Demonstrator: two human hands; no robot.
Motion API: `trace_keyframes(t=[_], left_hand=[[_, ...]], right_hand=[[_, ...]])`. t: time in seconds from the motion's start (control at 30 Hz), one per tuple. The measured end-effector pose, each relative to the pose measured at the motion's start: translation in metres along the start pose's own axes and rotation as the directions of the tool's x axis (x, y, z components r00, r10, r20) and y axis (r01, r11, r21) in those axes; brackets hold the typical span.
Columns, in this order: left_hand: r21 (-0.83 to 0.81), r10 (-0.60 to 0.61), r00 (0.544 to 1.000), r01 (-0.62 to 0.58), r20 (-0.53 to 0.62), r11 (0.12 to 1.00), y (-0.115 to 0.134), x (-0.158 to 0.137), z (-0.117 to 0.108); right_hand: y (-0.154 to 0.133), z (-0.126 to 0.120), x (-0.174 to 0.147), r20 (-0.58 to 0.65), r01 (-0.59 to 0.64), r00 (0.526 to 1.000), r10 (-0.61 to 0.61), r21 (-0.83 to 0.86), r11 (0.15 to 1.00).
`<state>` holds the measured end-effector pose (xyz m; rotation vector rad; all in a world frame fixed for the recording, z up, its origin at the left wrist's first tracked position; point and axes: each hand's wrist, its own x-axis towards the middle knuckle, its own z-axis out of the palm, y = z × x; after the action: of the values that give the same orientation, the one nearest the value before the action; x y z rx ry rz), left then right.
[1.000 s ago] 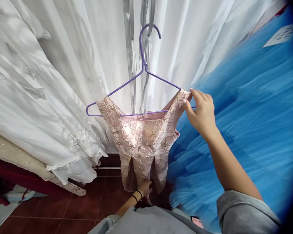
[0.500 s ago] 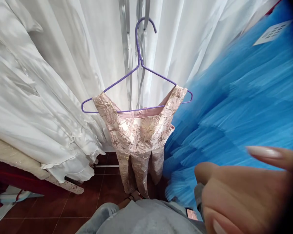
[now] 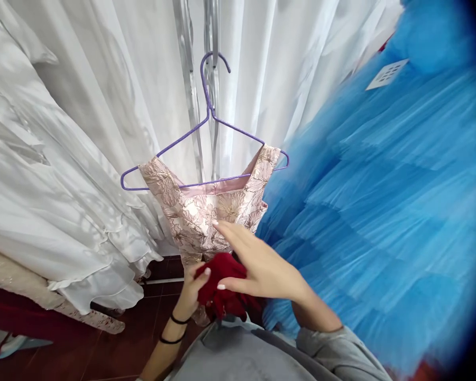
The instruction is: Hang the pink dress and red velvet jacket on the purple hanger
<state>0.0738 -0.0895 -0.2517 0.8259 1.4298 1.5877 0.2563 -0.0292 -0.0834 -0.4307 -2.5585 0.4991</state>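
Observation:
A pink floral brocade dress hangs on a purple wire hanger in front of white curtains. Below it, my left hand, with two black bands on the wrist, grips a bunched dark red cloth. My right hand lies over the same red cloth, thumb pressed against it and fingers stretched toward the dress front. Both hands meet just under the dress bodice, hiding its lower part.
A large blue tulle gown with a white tag fills the right side. White gowns hang on the left over a beige lace hem. The floor is dark red tile.
My right hand let go of the dress's shoulder strap, swept close past the camera, and came down onto a red cloth that my left hand raised from below the dress.

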Motion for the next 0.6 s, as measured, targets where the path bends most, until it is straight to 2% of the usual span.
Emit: trace_keyframes(t=[0.07,0.1,0.17,0.23,0.3,0.37,0.43,0.47,0.5,0.57,0.6], left_hand=[[-0.089,0.065,0.992,-0.074,-0.107,0.993,0.025,-0.001,-0.014],[-0.116,0.111,0.984,-0.128,-0.142,0.985,0.038,-0.002,-0.019],[-0.111,0.236,0.965,-0.248,-0.115,0.962,0.062,-0.005,-0.022],[-0.077,0.395,0.918,-0.395,-0.013,0.915,0.078,-0.007,-0.015],[0.024,0.52,0.848,-0.524,0.102,0.851,0.084,-0.004,-0.002],[0.24,0.59,0.798,-0.6,0.122,0.763,0.077,0.006,0.012],[0.496,0.672,0.736,-0.614,0.08,0.614,0.058,0.02,0.019],[0.593,0.734,0.674,-0.624,0.078,0.509,0.047,0.027,0.018],[0.649,0.797,0.593,-0.652,0.114,0.392,0.036,0.034,0.014],[0.641,0.898,0.379,-0.751,0.222,0.159,0.018,0.042,0.0],[0.62,0.932,0.274,-0.782,0.239,0.071,0.012,0.043,-0.007]], right_hand=[[0.017,0.031,0.002,0.098,-0.064,0.994,0.056,0.076,0.995],[0.023,0.042,0.001,0.106,-0.1,0.991,0.085,0.143,0.985],[0.028,0.053,0.002,0.007,-0.143,0.989,0.148,0.305,0.942],[0.028,0.047,0.008,-0.216,-0.129,0.946,0.242,0.434,0.891],[0.028,0.03,0.019,-0.409,-0.085,0.85,0.332,0.515,0.853],[0.027,0.01,0.031,-0.496,-0.041,0.771,0.4,0.588,0.808],[0.025,-0.005,0.041,-0.499,0.013,0.756,0.425,0.66,0.751],[0.023,-0.011,0.045,-0.492,0.04,0.763,0.42,0.684,0.728],[0.022,-0.016,0.048,-0.485,0.062,0.773,0.41,0.7,0.712],[0.021,-0.024,0.052,-0.477,0.09,0.789,0.386,0.712,0.696],[0.021,-0.029,0.054,-0.485,0.098,0.787,0.381,0.708,0.7]])
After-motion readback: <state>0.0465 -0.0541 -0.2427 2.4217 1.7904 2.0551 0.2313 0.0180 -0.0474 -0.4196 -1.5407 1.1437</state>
